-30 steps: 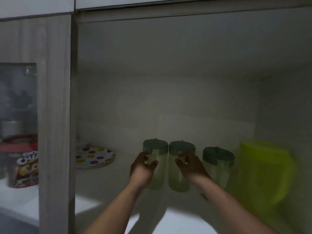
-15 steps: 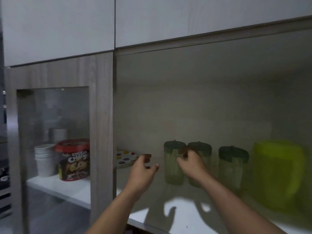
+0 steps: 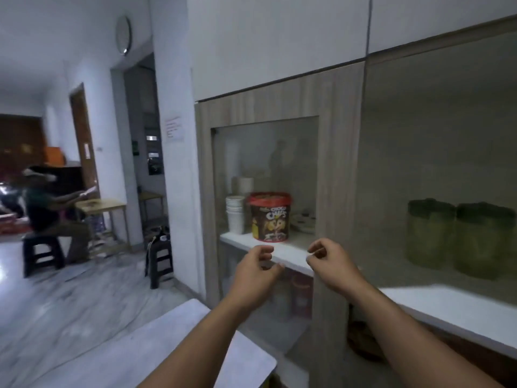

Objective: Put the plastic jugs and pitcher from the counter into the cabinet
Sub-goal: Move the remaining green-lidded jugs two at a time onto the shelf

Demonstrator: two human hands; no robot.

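Note:
Two clear green jugs with dark green lids stand side by side on the white cabinet shelf (image 3: 447, 306) at the far right, one jug (image 3: 429, 233) left of the other jug (image 3: 484, 242). My left hand (image 3: 256, 271) and my right hand (image 3: 331, 264) hover empty in front of the wooden cabinet frame, well left of the jugs, fingers loosely curled and apart. Neither hand touches a jug. The yellow-green pitcher is out of view.
Behind the glass door (image 3: 265, 177) sit a red-lidded cereal tub (image 3: 270, 217) and stacked white cups (image 3: 235, 214). A white counter corner (image 3: 195, 345) lies below my arms. At left, a person (image 3: 47, 211) sits on a stool beside a small table (image 3: 100, 205); a black stool (image 3: 159, 256) stands near the doorway.
Both hands let go of the jugs and pulled back out of the cabinet. My view swung left, so the jugs slid to the right edge and the room came into sight.

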